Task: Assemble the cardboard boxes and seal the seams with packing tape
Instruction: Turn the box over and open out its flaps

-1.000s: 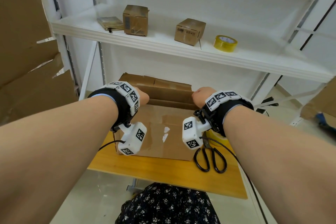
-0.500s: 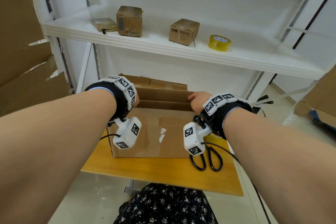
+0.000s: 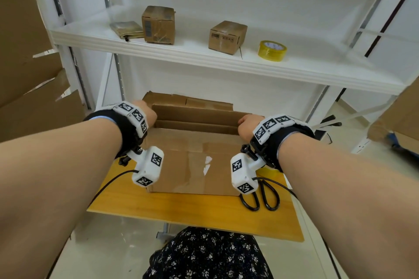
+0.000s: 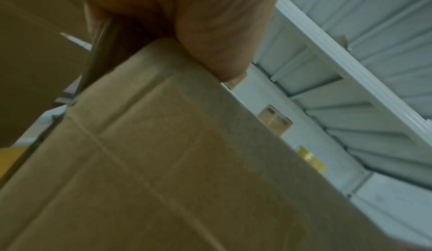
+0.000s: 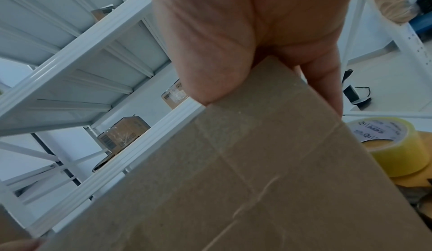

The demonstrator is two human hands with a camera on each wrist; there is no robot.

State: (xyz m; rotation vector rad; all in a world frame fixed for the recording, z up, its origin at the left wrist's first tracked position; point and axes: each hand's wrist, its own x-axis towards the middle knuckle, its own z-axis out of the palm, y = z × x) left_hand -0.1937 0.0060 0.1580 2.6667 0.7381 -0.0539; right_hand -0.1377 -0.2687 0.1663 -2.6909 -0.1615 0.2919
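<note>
A brown cardboard box (image 3: 195,161) stands on the small wooden table (image 3: 204,213), its top open and old clear tape on its near face. My left hand (image 3: 147,111) grips the top left corner of the box (image 4: 187,153), thumb on the near panel. My right hand (image 3: 246,125) grips the top right corner of the box (image 5: 268,172), thumb in front and fingers behind the panel. A yellow tape roll (image 5: 395,144) lies on the table just right of the box. Another tape roll (image 3: 272,50) sits on the white shelf (image 3: 226,63).
Black scissors (image 3: 263,197) lie on the table right of the box. Two small sealed boxes (image 3: 158,24) (image 3: 227,37) and a flat packet (image 3: 127,29) sit on the shelf. Large cardboard sheets (image 3: 29,88) lean at the left. More cardboard (image 3: 399,120) is at the right.
The box now stands a little farther back on the table. Both hands stayed on its top corners and spread slightly apart.
</note>
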